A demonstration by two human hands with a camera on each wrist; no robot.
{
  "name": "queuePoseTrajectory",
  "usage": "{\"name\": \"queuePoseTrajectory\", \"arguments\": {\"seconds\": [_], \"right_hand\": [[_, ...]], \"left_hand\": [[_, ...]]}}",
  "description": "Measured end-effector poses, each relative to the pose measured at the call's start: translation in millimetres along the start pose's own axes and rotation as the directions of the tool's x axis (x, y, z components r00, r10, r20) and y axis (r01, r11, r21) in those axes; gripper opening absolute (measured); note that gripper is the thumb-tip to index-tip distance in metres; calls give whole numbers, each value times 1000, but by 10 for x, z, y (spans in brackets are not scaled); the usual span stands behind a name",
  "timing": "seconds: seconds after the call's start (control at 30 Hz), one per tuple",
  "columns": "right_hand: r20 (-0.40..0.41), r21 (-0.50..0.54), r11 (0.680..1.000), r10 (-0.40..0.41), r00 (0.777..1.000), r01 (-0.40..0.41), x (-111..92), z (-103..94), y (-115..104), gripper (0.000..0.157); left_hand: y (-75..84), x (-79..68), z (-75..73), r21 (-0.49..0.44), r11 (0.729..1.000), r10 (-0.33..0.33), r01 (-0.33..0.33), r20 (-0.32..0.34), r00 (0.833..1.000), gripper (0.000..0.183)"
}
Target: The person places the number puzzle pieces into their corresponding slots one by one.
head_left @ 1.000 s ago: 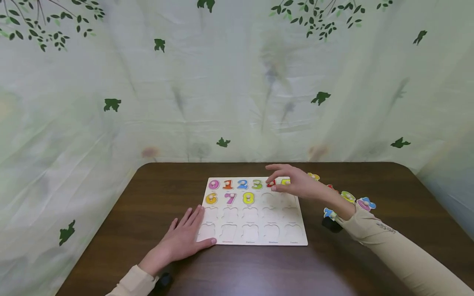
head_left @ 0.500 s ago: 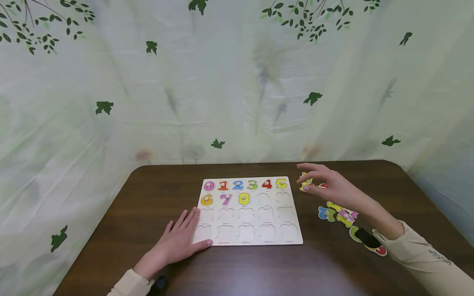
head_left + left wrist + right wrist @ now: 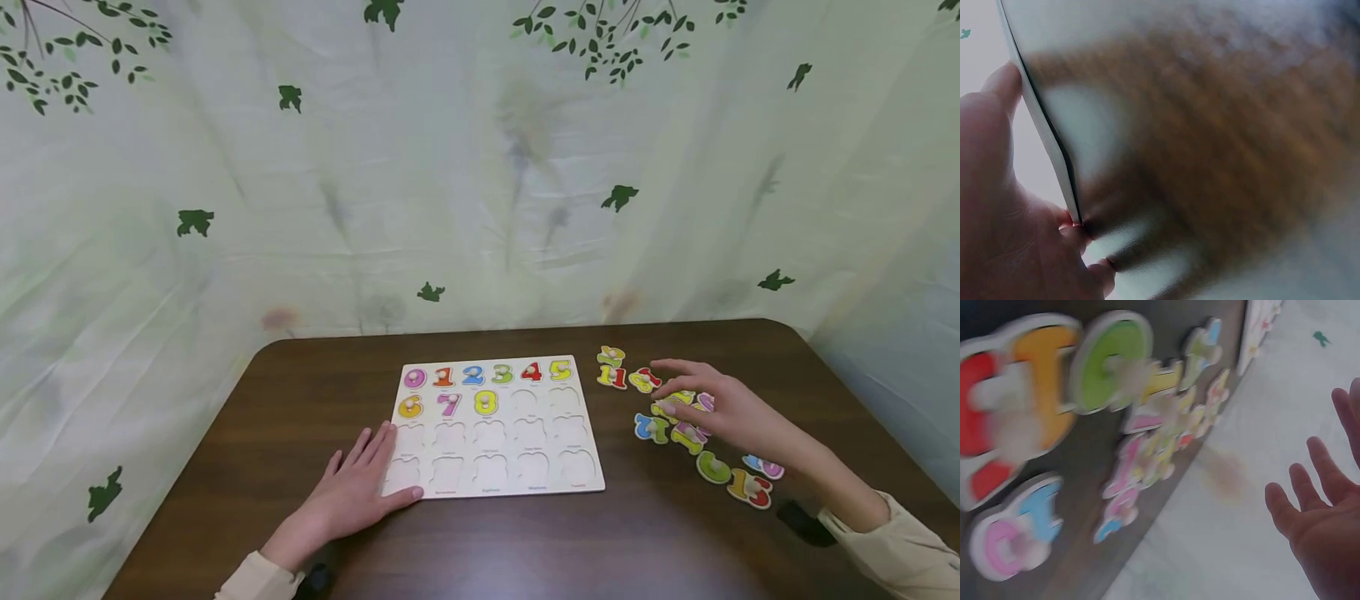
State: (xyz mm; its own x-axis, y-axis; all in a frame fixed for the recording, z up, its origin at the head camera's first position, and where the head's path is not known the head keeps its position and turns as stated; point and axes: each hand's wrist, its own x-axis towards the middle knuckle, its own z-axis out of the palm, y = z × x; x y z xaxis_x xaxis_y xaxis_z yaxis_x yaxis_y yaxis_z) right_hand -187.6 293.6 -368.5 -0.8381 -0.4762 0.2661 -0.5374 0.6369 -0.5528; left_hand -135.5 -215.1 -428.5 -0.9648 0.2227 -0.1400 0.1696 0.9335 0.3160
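Observation:
A white number puzzle board [image 3: 487,454] lies on the table, with knobbed number pieces 0 to 8 filling its first slots. My left hand [image 3: 352,487] rests at the board's left edge with fingers extended. In the left wrist view, its thumb and fingertips touch the board's edge [image 3: 1054,150]. My right hand [image 3: 738,421] hovers over the loose number pieces, its fingers spread with nothing between them. Below it lie a green 9-shaped piece [image 3: 713,467], an orange-and-red piece [image 3: 749,489] and a blue-and-green piece [image 3: 651,428]. The hand partly covers a pink piece [image 3: 705,402].
Two more loose pieces, a yellow-and-red 11 [image 3: 611,377] and a red-and-yellow one [image 3: 645,381], lie right of the board. A pink-and-blue piece [image 3: 763,467] is near the right wrist. The brown table [image 3: 480,550] ends at a leaf-patterned curtain [image 3: 450,167].
My right hand has moved from above the board's top row rightward to the loose pieces, uncovering the 4 and 5. My left hand stays at the board's edge. The head view has shifted slightly.

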Motion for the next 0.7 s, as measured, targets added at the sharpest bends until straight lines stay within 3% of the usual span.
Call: {"name": "queuePoseTrajectory", "arguments": {"seconds": [0.27, 0.4, 0.7], "right_hand": [[-4, -53, 999, -15, 1000, 15, -362, -11, 98, 18], [-9, -100, 995, 17, 1000, -18, -482, -14, 159, 22], [5, -99, 992, 83, 997, -82, -651, -14, 275, 18]], "left_hand": [[63, -9, -86, 14, 1000, -15, 14, 31, 999, 112], [78, -27, -111, 27, 1000, -15, 14, 36, 999, 111], [53, -2, -75, 31, 999, -9, 8, 24, 1000, 111]]}}
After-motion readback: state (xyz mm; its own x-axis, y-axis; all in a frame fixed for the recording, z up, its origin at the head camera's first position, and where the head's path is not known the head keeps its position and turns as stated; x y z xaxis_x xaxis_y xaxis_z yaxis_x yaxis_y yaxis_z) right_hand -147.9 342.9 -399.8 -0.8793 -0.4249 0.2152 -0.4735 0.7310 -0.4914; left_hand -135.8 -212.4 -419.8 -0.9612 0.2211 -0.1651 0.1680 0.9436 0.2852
